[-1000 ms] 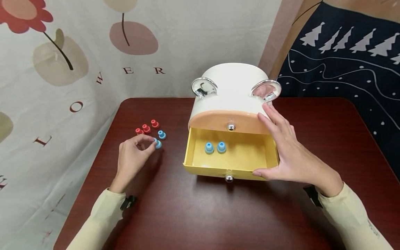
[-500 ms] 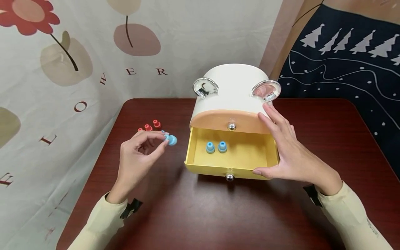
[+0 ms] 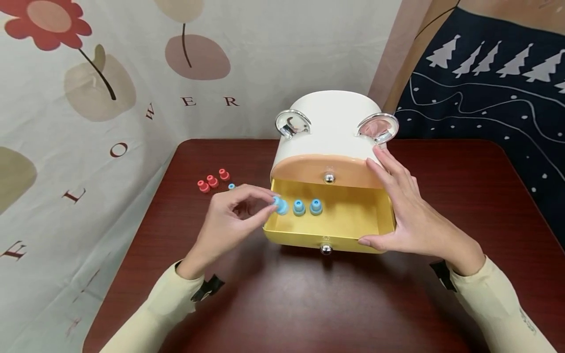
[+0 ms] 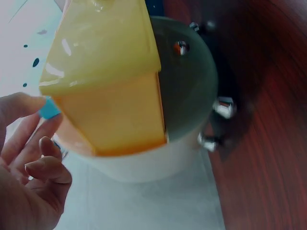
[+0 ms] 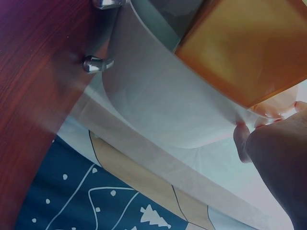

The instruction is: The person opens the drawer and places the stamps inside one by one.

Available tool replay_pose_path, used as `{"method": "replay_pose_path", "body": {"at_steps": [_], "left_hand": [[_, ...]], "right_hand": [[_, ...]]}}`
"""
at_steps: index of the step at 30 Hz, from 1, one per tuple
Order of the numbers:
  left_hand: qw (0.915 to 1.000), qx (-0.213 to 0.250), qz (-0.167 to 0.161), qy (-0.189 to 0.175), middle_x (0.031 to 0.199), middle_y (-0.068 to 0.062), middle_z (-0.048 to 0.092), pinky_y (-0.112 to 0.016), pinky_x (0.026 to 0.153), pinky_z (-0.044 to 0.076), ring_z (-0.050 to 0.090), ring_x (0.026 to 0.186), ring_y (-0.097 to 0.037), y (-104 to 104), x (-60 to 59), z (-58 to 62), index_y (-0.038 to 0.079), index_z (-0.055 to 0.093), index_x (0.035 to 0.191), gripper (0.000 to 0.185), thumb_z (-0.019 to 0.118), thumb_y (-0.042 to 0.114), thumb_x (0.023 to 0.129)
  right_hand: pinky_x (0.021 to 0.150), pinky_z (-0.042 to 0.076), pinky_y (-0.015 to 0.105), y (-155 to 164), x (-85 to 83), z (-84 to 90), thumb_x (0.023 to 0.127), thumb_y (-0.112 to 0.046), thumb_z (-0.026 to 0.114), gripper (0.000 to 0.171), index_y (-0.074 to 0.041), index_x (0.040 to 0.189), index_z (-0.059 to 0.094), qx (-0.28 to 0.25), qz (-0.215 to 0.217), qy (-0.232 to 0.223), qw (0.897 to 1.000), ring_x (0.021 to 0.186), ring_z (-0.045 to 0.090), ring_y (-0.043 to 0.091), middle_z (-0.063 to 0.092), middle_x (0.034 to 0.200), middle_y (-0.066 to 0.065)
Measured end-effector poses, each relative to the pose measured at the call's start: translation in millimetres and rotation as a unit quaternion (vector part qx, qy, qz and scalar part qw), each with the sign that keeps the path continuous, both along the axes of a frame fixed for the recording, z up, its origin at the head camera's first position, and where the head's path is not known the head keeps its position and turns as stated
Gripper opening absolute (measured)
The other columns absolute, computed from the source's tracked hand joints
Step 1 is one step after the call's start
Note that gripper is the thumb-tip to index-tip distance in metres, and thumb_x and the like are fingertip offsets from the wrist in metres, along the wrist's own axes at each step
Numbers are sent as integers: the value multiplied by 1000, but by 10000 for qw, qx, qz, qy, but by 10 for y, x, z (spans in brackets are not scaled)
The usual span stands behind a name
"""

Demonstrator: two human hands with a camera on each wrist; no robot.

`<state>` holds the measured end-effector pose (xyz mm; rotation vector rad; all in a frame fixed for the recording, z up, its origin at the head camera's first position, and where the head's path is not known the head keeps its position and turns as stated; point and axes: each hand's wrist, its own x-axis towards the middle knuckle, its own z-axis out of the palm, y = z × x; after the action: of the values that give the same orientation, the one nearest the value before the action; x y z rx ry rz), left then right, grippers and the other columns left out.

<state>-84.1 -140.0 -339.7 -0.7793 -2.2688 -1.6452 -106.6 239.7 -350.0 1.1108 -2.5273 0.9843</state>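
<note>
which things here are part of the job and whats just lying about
Part of the job, it seems:
held blue piece, in the left hand
two blue pieces inside the yellow drawer
white cabinet, touched by the right hand
probably one more blue piece on the table

Apparently just lying about:
three red pieces, untouched
printed cloths behind

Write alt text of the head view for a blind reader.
A left hand pinches a small light-blue stepped peg at the left of an open yellow drawer in a rounded white cabinet, beside two matching pegs. The right hand touches the cabinet's right side. Three red pegs and one partly hidden light-blue peg sit on the dark red table.
</note>
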Motion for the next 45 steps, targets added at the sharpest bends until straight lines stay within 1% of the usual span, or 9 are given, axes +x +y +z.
{"method": "replay_pose_path", "body": {"at_steps": [6,12,15,20,28,33,39,42,45], "left_hand": [[9961,-860,-139,-157,82,9,70,-26,54,37,49,61,-16,116,-101,-22,15,83,99,15,88,4,90],[9880,-1428,-185,-568,83,12,72,-27,53,36,47,57,-14,164,-173,9,18,84,93,10,90,10,90],[9818,-1776,-143,-659,81,14,71,-28,55,37,48,58,-13,183,-200,58,20,83,90,13,92,11,88],[9658,-2510,-131,-642,70,12,64,-31,58,39,47,62,-13,232,-266,142,22,82,84,15,94,12,85],[9299,-3573,-30,-871,60,17,61,-33,55,37,45,54,-11,360,-337,232,25,83,77,14,93,19,84],[9194,-3813,12,-966,60,15,61,-33,55,37,47,57,-12,391,-344,263,26,83,77,14,94,21,84],[9278,-3655,20,-744,58,13,52,-33,54,36,46,55,-12,351,-301,260,24,80,84,15,95,24,85],[9433,-3295,24,-410,60,10,51,-32,53,38,46,56,-11,275,-245,213,21,82,94,16,95,23,86],[9626,-2707,-63,24,79,7,69,-31,57,43,51,64,-9,171,-191,129,15,83,106,21,93,18,88]], "right_hand": [[110,22,77,-1,3,-10,82,-83,74,129,-11,174,19,-18,6,8,10000,165,3,38,6,181,11],[112,20,78,11,12,-19,79,-76,83,131,-12,174,20,-56,0,-54,10000,165,3,38,6,181,10],[111,21,77,7,8,-18,82,-84,72,128,-11,174,20,-49,12,13,10000,165,3,39,7,181,12],[112,20,75,2,3,-15,83,-84,71,128,-11,174,20,-62,24,2,10000,165,3,40,6,181,12],[112,20,72,-2,-2,-21,83,-86,69,127,-9,173,20,-72,24,51,10000,165,3,40,7,181,13],[111,18,79,7,2,-20,83,-84,72,127,-9,173,20,-125,32,-41,9999,165,2,41,6,181,12],[112,18,78,9,2,-27,83,-83,73,128,-10,173,21,-140,4,-74,9999,165,2,40,7,181,12],[113,17,77,11,1,-27,82,-80,76,128,-10,173,20,-128,18,-116,9998,165,2,40,6,181,12],[112,18,79,16,1,-22,82,-79,78,128,-10,173,20,-103,22,-145,9998,165,2,39,6,181,11]]}}
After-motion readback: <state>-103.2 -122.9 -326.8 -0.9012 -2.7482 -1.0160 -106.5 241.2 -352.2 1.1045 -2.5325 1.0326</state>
